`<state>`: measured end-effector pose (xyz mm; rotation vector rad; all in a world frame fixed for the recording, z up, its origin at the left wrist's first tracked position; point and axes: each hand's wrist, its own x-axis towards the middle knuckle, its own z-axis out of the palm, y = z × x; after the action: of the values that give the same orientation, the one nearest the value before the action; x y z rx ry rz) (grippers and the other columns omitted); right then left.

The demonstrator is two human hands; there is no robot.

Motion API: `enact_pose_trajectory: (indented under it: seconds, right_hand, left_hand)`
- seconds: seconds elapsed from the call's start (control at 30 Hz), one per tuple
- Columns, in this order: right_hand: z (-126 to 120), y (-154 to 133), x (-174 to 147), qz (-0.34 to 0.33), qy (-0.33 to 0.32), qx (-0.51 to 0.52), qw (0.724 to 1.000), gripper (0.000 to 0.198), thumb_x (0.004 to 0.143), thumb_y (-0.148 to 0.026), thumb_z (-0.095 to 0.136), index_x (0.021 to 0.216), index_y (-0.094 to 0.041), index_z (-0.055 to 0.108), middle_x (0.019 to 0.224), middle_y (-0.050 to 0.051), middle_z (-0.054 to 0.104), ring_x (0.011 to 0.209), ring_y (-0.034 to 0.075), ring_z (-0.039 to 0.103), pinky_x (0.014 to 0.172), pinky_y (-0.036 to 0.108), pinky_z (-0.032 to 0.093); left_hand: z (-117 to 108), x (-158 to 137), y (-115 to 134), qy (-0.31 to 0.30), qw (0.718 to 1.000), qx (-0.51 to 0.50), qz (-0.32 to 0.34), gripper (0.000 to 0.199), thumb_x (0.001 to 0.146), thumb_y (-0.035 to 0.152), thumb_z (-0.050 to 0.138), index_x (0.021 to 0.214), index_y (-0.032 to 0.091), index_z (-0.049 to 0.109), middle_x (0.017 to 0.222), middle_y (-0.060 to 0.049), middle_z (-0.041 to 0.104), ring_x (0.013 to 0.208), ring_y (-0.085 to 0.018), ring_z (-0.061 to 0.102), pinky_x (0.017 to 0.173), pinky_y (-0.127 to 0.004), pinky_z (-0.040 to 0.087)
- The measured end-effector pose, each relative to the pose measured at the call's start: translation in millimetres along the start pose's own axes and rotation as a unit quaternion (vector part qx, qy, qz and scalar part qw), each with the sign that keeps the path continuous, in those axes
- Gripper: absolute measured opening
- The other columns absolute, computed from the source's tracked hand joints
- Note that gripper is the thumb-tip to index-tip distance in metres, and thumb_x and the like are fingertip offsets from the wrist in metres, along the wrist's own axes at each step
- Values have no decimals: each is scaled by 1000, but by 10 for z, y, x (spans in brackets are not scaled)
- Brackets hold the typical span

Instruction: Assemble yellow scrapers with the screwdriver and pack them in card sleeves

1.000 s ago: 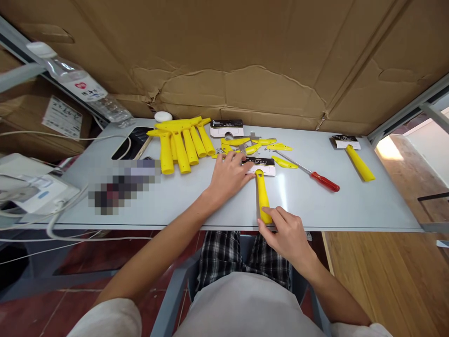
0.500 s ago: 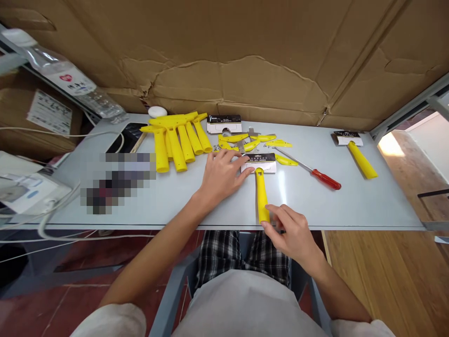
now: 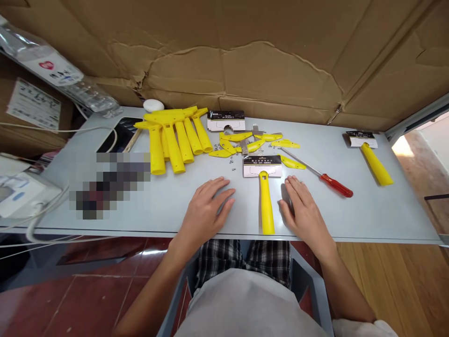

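Note:
Between my hands lies a scraper with a yellow handle [image 3: 267,206], its head covered by a black-and-white card [image 3: 262,166]. My left hand [image 3: 207,209] rests on the table to the left of it, open, fingers apart and holding nothing. To the right of the handle, my right hand [image 3: 306,211] lies flat and open, close to the card's lower corner but apart from the scraper. Beyond the card are loose yellow blade-cover pieces [image 3: 238,136], small metal plates [image 3: 251,146] and scattered screws [image 3: 231,161].
A red-handled screwdriver [image 3: 336,185] lies right of my right hand. Another carded scraper [image 3: 377,164] is at the far right. Several yellow handles [image 3: 174,150] are piled on the left, near a phone [image 3: 122,133]. A card pack [image 3: 226,120] lies at the back, before the cardboard [image 3: 273,70].
Both hands have let go of the scraper and its card and now lie on either side. My left hand has drawn back left; my right has moved forward and right.

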<state>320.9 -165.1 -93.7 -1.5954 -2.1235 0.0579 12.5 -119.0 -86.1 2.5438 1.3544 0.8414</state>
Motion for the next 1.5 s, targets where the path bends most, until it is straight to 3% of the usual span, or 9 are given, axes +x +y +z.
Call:
enact_pose_trajectory:
  seconds: [0.2, 0.37, 0.5, 0.6, 0.73, 1.5]
  right_hand:
    - [25, -18, 9, -6, -37, -55, 998, 71, 114, -36, 48, 178, -13, 29, 179, 20, 40, 170, 35, 39, 139, 64, 41]
    - [32, -19, 26, -11, -73, -112, 991, 72, 116, -36, 40, 181, -11, 20, 182, 20, 32, 174, 35, 29, 141, 66, 32]
    - [13, -33, 41, 3, -115, -140, 983, 73, 118, -39, 32, 182, -13, 12, 185, 16, 26, 177, 31, 22, 144, 65, 24]
    - [-4, -47, 52, 19, -134, -146, 980, 71, 118, -42, 28, 182, -12, 18, 186, 14, 25, 177, 29, 21, 145, 62, 22]
    - [-7, -44, 60, 34, -142, -137, 980, 70, 118, -45, 24, 180, -11, 25, 186, 12, 24, 177, 28, 20, 146, 61, 20]
    - [-130, -146, 162, 101, -206, -108, 967, 74, 115, -49, 22, 179, -11, 28, 188, 7, 15, 179, 24, 11, 148, 57, 13]
  left_hand:
    - [15, 26, 94, -47, 997, 48, -31, 33, 112, 30, 55, 139, 19, 71, 161, -21, 62, 155, -38, 56, 127, -61, 49]
    - [7, 50, 155, -91, 990, 94, -44, 46, 115, 42, 49, 150, 17, 67, 173, -23, 52, 167, -45, 39, 132, -80, 29]
    - [-2, 66, 173, -126, 983, 123, -47, 60, 117, 50, 41, 166, 17, 55, 183, -19, 39, 172, -44, 31, 134, -79, 25]
    - [3, 71, 173, -140, 980, 132, -46, 65, 117, 51, 39, 172, 18, 49, 186, -17, 31, 174, -43, 26, 136, -79, 22]
    - [20, 65, 162, -140, 981, 126, -50, 64, 116, 50, 42, 173, 21, 48, 186, -16, 30, 174, -42, 26, 136, -79, 21]
    - [58, 42, 115, -126, 985, 108, -52, 61, 116, 48, 41, 172, 24, 51, 185, -13, 32, 174, -41, 27, 137, -78, 18]
